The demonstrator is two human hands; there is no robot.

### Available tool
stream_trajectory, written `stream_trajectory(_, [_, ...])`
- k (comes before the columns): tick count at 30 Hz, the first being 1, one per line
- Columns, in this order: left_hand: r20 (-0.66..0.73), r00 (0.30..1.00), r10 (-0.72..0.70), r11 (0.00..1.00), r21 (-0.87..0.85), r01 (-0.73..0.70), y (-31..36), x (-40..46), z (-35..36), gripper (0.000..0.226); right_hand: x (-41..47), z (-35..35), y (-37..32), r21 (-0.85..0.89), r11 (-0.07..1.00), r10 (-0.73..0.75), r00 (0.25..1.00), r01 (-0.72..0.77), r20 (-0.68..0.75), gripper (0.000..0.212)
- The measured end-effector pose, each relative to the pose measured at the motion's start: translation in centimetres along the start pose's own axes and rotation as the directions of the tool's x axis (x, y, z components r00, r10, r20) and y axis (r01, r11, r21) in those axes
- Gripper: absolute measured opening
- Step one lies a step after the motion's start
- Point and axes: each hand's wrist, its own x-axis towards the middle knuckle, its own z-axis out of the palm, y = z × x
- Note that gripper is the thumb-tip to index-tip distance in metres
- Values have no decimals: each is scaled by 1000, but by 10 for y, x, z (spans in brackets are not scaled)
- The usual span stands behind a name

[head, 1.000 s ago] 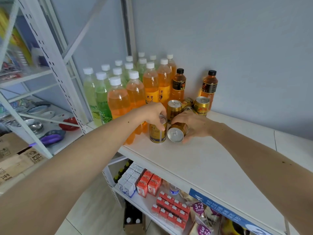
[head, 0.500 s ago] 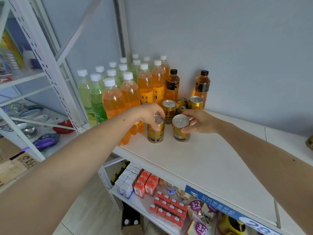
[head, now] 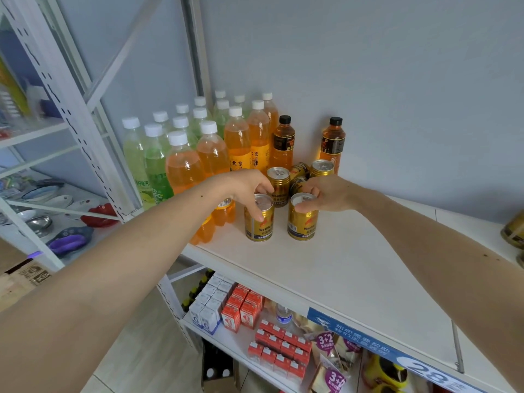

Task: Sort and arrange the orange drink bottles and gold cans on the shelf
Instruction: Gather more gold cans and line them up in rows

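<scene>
Two gold cans stand upright side by side near the front of the white shelf (head: 354, 268). My left hand (head: 249, 185) grips the top of the left gold can (head: 259, 222). My right hand (head: 326, 194) holds the rim of the right gold can (head: 302, 221). Behind them stand another upright gold can (head: 279, 184), a further one (head: 321, 167) and two lying cans (head: 299, 177). Orange drink bottles with white caps (head: 212, 154) form rows at the left. Two black-capped amber bottles (head: 283, 146) stand against the wall.
Green drink bottles (head: 154, 163) fill the far left of the shelf by the white upright post (head: 85, 131). Another can (head: 514, 231) shows at the right edge. Below, a lower shelf holds red cartons (head: 280, 347) and white cartons (head: 209, 304). Dishes lie on the neighbouring rack (head: 42, 211).
My right hand lifted the lying gold can upright and set it beside the can under my left hand. Both hands stay on the can tops.
</scene>
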Motion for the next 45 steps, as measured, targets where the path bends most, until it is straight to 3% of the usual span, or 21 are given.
stream_trajectory(3, [-79,996,-42,995,91,49,4,1,6,67,-1,-2,-7,-54,999,-4,1000,5,21,54])
stream_trajectory(7, [-75,983,-166,985,26,169,11,4,9,66,-4,-2,-11,-46,999,-3,999,6,53,45])
stream_trajectory(13, [-44,989,-140,986,89,144,27,5,6,56,-20,-7,-10,-123,992,21,999,-14,50,47])
stream_trajectory(19, [-15,1000,-21,995,99,23,69,15,4,46,-71,-15,12,-166,968,185,982,-190,-41,58])
stream_trajectory(27, [-4,978,206,972,112,-205,175,34,22,49,-182,-31,62,-91,888,428,882,-451,-196,63])
stream_trajectory(35, [-13,945,326,941,103,-323,295,43,62,40,-293,-55,122,-150,818,518,825,-555,-228,55])
stream_trajectory(41, [-91,930,356,935,27,-355,376,53,97,70,-362,-75,170,-226,766,563,798,-601,-214,56])
stream_trajectory(45, [-104,906,410,910,-24,-415,421,61,113,69,-395,-80,201,-210,737,605,765,-643,-222,58])
